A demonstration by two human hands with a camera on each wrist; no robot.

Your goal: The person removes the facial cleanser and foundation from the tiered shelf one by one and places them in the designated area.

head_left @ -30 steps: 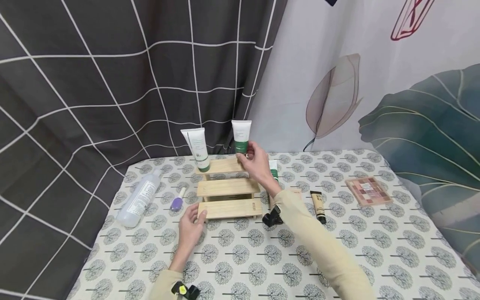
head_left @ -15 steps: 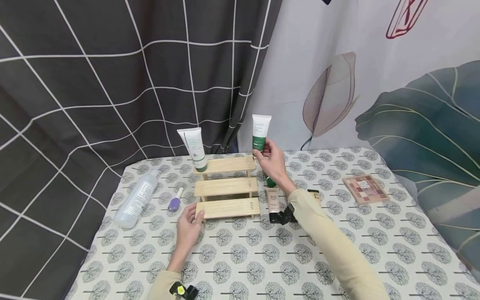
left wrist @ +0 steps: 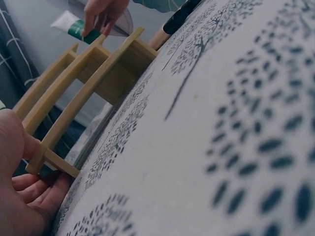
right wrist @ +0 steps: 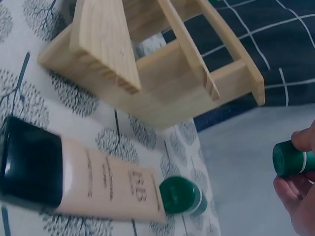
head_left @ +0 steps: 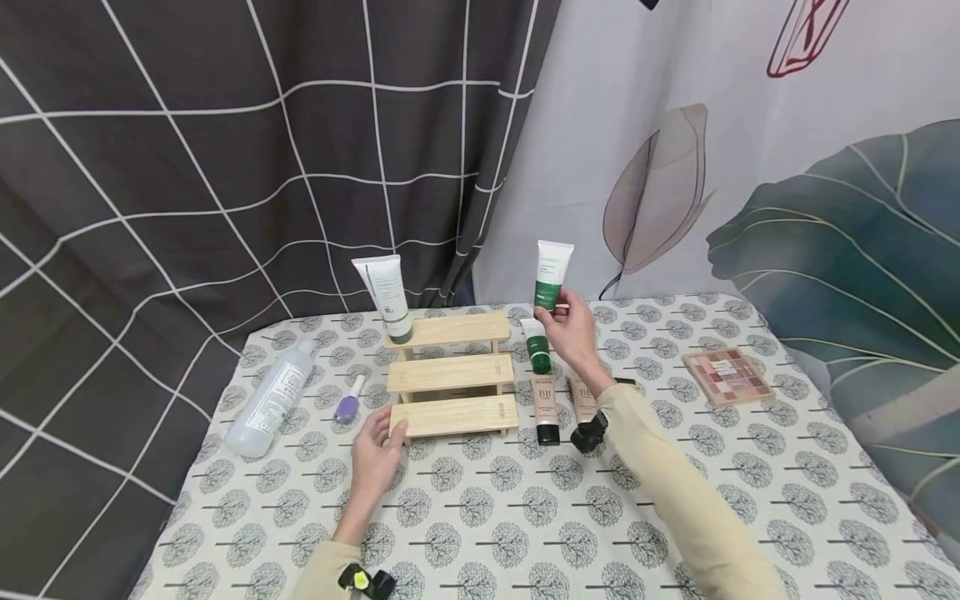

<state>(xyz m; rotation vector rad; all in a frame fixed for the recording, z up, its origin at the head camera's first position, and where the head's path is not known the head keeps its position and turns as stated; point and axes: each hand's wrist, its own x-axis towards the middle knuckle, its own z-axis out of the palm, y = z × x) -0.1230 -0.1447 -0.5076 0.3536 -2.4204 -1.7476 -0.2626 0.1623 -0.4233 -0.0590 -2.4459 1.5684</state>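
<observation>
The right hand (head_left: 573, 333) pinched a white-and-green plastic tube (head_left: 552, 271) by its green cap, cap down, raised right of the three-step pale wooden rack (head_left: 453, 417). The left hand (head_left: 375, 454) gripped the left end of the rack's lowest step. A larger white tube with a green cap (head_left: 386, 292) stood on the top step. Beside the rack, a smaller green-and-white tube (head_left: 537, 348) and a beige black-capped tube (head_left: 545, 404) lay on the tree-patterned desk (head_left: 480, 533).
</observation>
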